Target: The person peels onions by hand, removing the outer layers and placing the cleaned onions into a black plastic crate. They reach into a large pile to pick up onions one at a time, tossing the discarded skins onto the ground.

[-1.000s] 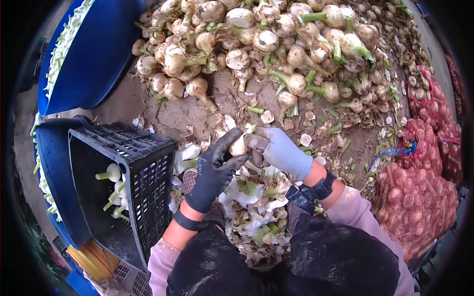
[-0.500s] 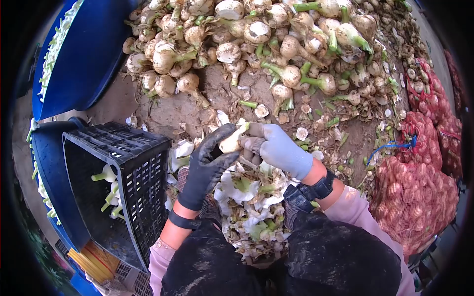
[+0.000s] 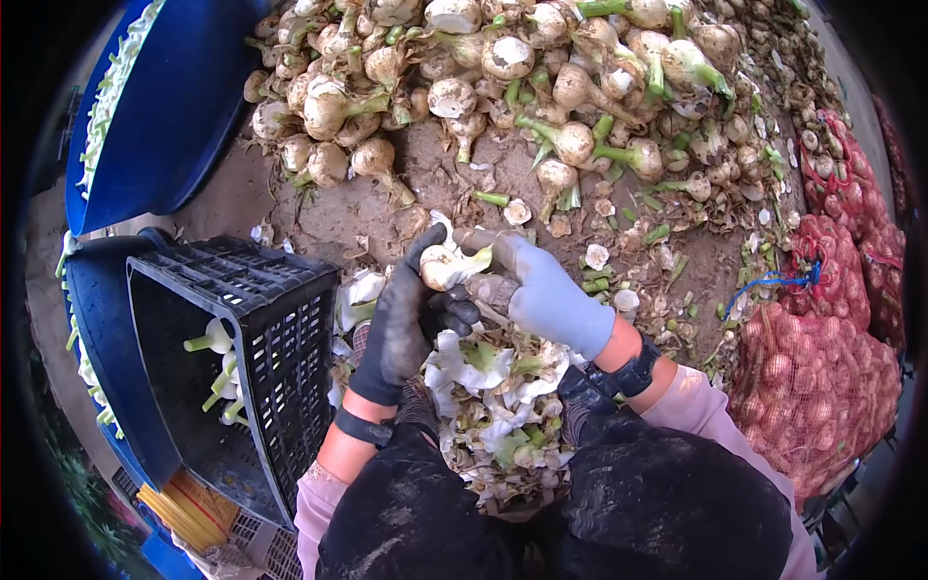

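Note:
My left hand (image 3: 401, 324), in a dark glove, holds a pale garlic bulb (image 3: 442, 270) whose short stem points right. My right hand (image 3: 541, 290), in a light blue glove with soiled fingertips, is closed at the stem side of the bulb, with thin peel between the hands; what its fingers pinch is too small to tell. Below both hands lies a heap of white and green peelings (image 3: 493, 387) between my legs. Dirty garlic bulbs (image 3: 508, 58) with cut stems are piled on the ground ahead.
A black crate (image 3: 285, 358) at the left holds several peeled bulbs (image 3: 224, 377). Beyond it are blue tubs (image 3: 159, 106) with white bulbs at the edge. Red mesh sacks (image 3: 812, 387) full of bulbs stand at the right. Scraps (image 3: 596, 256) litter the ground.
The bulb has turned in my left hand and shows more of its white, peeled side. My left fingers have shifted around it, and a strip of peel now sticks up above.

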Action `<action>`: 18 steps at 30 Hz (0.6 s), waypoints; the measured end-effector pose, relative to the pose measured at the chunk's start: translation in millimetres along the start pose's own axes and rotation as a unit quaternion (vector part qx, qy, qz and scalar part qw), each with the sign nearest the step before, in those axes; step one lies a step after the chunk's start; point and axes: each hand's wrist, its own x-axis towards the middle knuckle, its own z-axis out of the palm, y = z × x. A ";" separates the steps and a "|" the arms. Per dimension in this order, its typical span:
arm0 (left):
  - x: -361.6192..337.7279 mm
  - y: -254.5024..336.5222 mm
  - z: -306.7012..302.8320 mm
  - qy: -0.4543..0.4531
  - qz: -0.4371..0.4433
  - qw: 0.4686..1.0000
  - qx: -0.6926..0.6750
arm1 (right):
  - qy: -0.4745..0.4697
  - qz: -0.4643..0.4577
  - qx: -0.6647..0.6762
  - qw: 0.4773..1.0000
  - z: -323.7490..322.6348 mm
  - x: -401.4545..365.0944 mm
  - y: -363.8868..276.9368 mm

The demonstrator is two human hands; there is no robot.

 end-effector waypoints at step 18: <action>-2.9 -5.1 -16.6 0.032 0.290 0.786 0.545 | -0.062 0.324 -0.013 0.944 -0.2 -14.3 10.3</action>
